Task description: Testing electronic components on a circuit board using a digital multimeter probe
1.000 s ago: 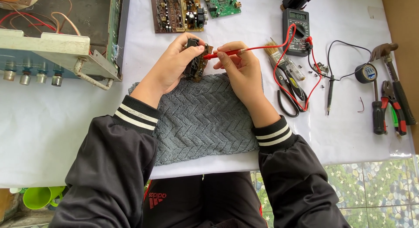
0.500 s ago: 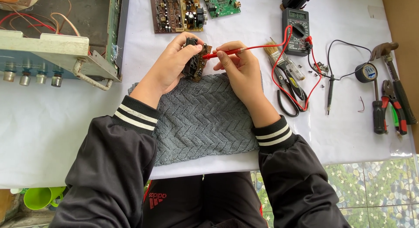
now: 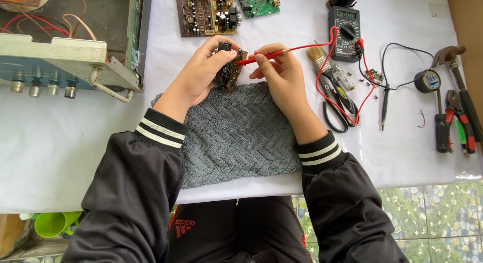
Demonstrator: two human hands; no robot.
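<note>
My left hand (image 3: 198, 74) grips a small brown circuit board (image 3: 229, 69) and holds it upright on edge above the far end of a grey towel (image 3: 236, 137). My right hand (image 3: 282, 77) pinches a red multimeter probe (image 3: 261, 56) whose tip touches the board's right side. The probe's red lead curves right to a black multimeter (image 3: 345, 32) lying on the white table (image 3: 65, 137). The black probe (image 3: 385, 104) lies loose on the table to the right, untouched.
An open amplifier chassis (image 3: 70, 46) with knobs stands at the left. Two circuit boards (image 3: 206, 11) lie at the far edge. A brush (image 3: 322, 61), scissors (image 3: 339, 114), black tape roll (image 3: 427, 81), hammer (image 3: 455, 66), pliers and screwdrivers (image 3: 455, 124) lie at the right.
</note>
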